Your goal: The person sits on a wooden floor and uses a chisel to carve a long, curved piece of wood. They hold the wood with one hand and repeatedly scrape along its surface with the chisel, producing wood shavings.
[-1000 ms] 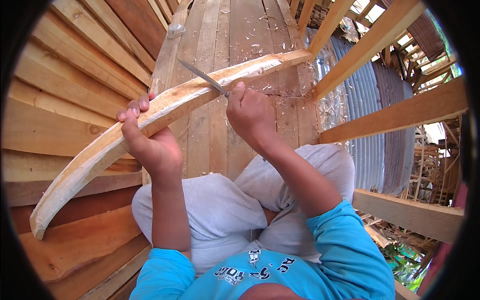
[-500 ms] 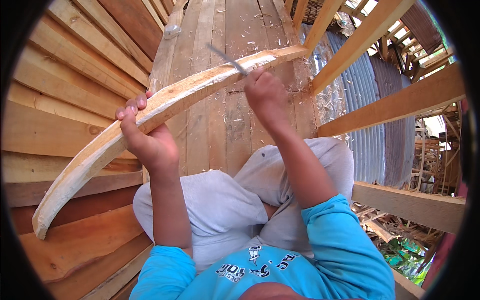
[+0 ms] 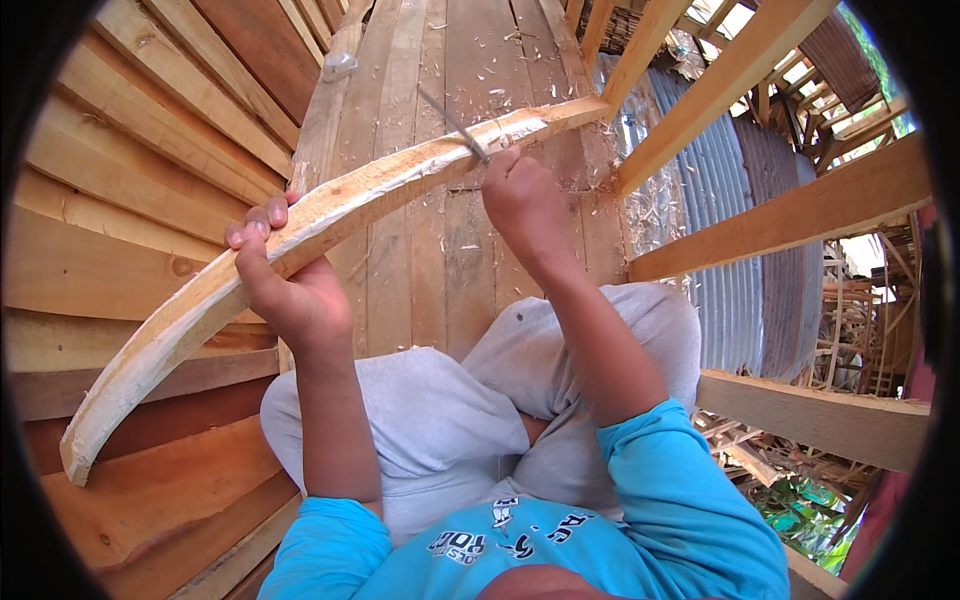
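The curved wooden bar [image 3: 385,185] runs slantwise, bowing upward, its lower-left end beyond the plank floor's [image 3: 410,290] left edge, its upper-right end at the floor's right edge. It passes through the left hand [image 3: 300,300], which grips it, thumb and fingers around it. The right hand [image 3: 528,200], below the bar's upper-right part, is clenched round a knife [image 3: 448,116], blade pointing up-left across the bar.

Black lettering [image 3: 462,546] on blue shirt [image 3: 590,545]
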Action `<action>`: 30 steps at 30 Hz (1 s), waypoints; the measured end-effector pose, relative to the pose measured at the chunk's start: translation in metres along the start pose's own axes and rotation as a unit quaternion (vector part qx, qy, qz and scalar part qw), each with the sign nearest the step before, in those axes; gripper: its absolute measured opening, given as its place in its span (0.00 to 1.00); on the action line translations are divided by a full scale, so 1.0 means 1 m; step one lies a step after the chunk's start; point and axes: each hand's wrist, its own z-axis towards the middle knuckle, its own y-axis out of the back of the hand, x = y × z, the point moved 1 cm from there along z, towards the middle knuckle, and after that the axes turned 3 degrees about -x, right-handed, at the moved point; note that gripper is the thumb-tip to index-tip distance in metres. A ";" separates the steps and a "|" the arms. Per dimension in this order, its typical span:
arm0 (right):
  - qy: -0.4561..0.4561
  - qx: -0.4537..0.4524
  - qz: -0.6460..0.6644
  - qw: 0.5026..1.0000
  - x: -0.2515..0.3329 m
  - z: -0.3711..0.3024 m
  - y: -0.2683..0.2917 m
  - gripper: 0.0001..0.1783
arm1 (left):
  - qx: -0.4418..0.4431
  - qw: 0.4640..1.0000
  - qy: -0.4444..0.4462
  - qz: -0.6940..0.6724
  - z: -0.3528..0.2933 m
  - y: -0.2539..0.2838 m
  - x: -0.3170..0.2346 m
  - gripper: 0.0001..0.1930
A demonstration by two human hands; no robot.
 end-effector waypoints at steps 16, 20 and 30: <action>0.025 0.016 -0.008 1.000 -0.007 0.007 -0.012 0.33 | 0.006 1.000 0.017 -0.009 0.000 -0.002 0.000 0.09; -0.043 -0.040 0.066 0.996 -0.045 0.038 -0.017 0.34 | 0.006 1.000 0.023 -0.014 0.003 -0.002 -0.002 0.10; -0.013 -0.091 -0.003 0.996 -0.040 0.040 -0.014 0.34 | 0.026 0.999 0.025 -0.006 0.005 -0.006 -0.003 0.10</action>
